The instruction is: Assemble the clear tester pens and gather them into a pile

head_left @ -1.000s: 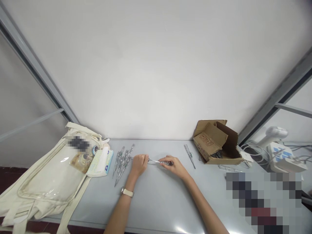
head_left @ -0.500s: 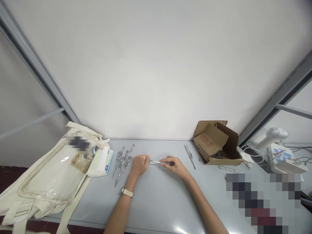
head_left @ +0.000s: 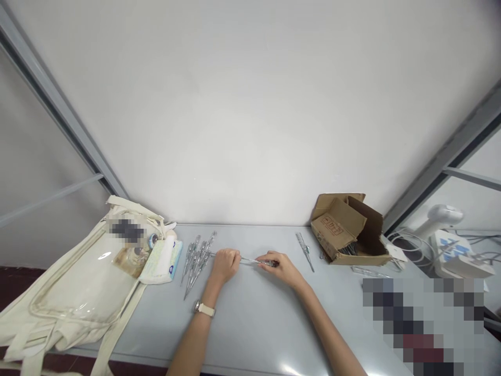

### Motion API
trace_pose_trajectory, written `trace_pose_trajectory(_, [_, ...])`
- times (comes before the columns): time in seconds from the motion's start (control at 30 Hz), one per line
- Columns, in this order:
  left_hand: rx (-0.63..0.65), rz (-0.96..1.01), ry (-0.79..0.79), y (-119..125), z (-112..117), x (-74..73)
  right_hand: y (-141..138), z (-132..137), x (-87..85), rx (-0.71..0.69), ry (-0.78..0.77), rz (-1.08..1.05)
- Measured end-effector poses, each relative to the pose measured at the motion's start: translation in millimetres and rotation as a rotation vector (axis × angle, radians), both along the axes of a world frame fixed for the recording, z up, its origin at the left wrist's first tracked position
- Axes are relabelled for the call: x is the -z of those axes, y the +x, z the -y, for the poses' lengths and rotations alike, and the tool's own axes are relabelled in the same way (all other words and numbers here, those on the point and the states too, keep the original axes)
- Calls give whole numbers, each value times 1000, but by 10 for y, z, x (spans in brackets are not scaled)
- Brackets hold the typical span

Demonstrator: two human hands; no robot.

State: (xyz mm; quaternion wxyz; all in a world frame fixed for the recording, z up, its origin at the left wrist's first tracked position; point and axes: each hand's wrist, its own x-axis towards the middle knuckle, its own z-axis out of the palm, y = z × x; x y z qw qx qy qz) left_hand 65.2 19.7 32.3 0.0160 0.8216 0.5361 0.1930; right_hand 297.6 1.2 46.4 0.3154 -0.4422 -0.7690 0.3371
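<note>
My left hand (head_left: 227,265), wearing a wristwatch (head_left: 204,308), is closed in a fist; a thin metal shaft shows at its left side, so it seems wrapped round a screwdriver whose handle is hidden. Between thumb and fingers, my right hand (head_left: 282,266) grips the clear handle of a screwdriver (head_left: 250,260). Its shaft points left and its tip reaches my left fist. Several clear-handled screwdrivers (head_left: 195,263) lie in a loose pile left of my left hand. Another screwdriver (head_left: 305,251) rests by itself beyond my right hand.
An open cardboard box (head_left: 348,230) with dark thin parts stands at the back right. A tissue pack (head_left: 158,269) and a cream bag (head_left: 78,284) lie on the left. To the right are a white device (head_left: 450,250) with cables and a blurred-out area.
Hardly anything differs. Both hands hold the same place, with only a slight shift of my right fingers at the screwdriver handle.
</note>
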Motion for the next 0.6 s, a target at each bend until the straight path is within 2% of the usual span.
trace_pose_trajectory(0.17, [-5, -2, 5, 22, 12, -18, -8, -7, 47, 16, 71, 50])
trace_pose_trajectory(0.37, [-36, 4, -9, 38, 28, -62, -67, 9, 118, 84, 333, 220])
trace_pose_trajectory(0.6, [-60, 14, -28, 34, 20, -80, -88, 25, 163, 125, 562, 320])
